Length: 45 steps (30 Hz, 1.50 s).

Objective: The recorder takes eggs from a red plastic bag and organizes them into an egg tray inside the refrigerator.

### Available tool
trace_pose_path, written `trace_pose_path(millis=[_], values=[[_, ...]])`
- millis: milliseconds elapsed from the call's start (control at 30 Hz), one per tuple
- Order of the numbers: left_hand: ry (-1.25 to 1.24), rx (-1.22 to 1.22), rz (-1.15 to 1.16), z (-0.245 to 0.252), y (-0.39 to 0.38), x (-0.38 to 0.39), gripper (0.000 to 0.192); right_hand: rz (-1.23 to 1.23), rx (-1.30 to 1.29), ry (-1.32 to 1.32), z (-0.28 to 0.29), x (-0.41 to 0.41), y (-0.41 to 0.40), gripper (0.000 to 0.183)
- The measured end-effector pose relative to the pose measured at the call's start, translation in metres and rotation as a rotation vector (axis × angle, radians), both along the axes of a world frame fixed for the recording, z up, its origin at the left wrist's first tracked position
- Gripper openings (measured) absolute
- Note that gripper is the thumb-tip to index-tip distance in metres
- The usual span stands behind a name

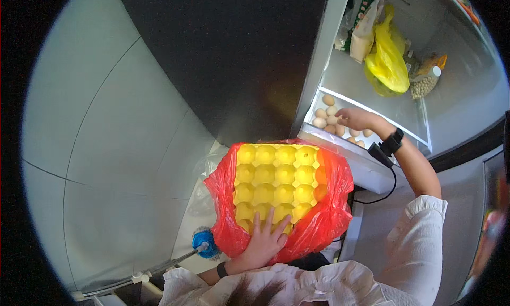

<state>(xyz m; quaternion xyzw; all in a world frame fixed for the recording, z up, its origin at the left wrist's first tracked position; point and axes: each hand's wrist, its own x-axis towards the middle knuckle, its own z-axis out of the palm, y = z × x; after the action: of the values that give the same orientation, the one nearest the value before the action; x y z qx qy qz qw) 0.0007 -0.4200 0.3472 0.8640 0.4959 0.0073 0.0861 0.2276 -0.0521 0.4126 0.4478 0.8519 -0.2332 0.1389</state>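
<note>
A yellow egg tray point(275, 173) with bare cups lies inside an opened red plastic bag point(332, 210). My left hand point(263, 242) rests with spread fingers on the tray's near edge. My right hand point(352, 118) is over an open white refrigerator drawer point(338, 139), just above several brown eggs point(320, 122). Whether its fingers hold an egg is hidden from this angle. A black device with a cable is strapped to my right wrist.
Above the drawer, a refrigerator compartment holds a yellow plastic bag point(386, 66), a white package point(363, 41) and a container of pale beans point(423, 86). A blue mop head point(205, 243) stands on the floor at left, near a tiled wall point(119, 146) and clear plastic point(203, 198).
</note>
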Motion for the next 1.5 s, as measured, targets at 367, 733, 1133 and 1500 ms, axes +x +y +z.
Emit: trace_pose_path(millis=[367, 733, 1133, 1500], values=[[-1.023, -0.303, 0.433, 0.03, 0.032, -0.025, 0.05, 0.841, 0.105, 0.621, 0.002, -0.084, -0.208, 0.021], [-0.867, -0.181, 0.424, 0.018, 0.024, -0.043, 0.019, 0.584, 0.188, 0.634, 0.032, -0.089, -0.169, 0.028], [-0.166, -0.14, 0.052, 0.036, 0.025, -0.054, 0.015, -0.262, -0.702, 0.078, -0.035, 0.073, 0.041, 0.03], [-0.085, -0.239, 0.098, 0.027, 0.023, -0.044, 0.021, -0.575, -0.696, 0.332, -0.123, 0.086, 0.078, 0.036]])
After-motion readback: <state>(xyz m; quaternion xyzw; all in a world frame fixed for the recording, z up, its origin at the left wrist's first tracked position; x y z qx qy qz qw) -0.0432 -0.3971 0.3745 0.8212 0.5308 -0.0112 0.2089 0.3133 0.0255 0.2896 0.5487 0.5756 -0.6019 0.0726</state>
